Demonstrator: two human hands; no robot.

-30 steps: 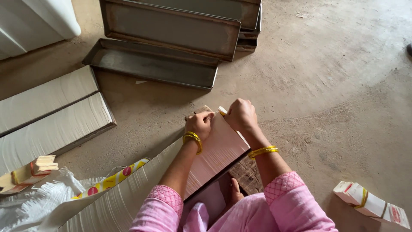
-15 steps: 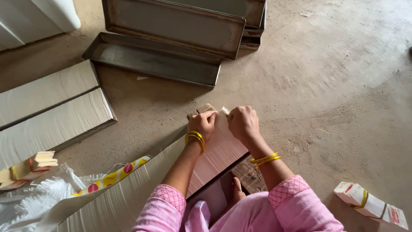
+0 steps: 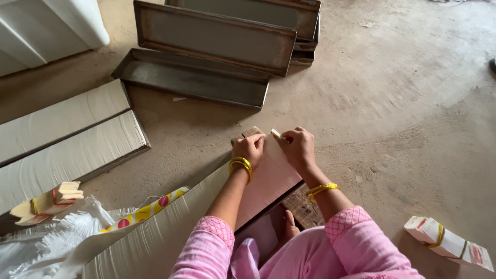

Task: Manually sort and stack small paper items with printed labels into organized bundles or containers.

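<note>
Both hands have eased slightly nearer the body since half a second ago, the right one drawing down toward the left at the far end of the tray.

Largest first: the concrete floor [image 3: 403, 113] fills the view. On it, far ahead, lie empty metal trays [image 3: 206, 57], stacked and overlapping. At the left sit two long trays packed with white cards [image 3: 67, 150] on edge. A long tray of packed cards [image 3: 170, 227] runs diagonally from the lower left up to the hands, with a pale pink sheet [image 3: 268, 181] lying over its far end. A heap of white plastic bags [image 3: 46, 243] (with a yellow spotted strip beside it) lies at the lower left.

Smaller: a banded bundle of cards [image 3: 449, 244] rests at the lower right, another banded bundle [image 3: 49, 201] at the left.

The left hand [image 3: 249, 148] presses, fingers curled, on the sheet's far edge. The right hand [image 3: 297, 147] pinches a small white slip [image 3: 276, 134] between thumb and forefinger, just beside the left.
</note>
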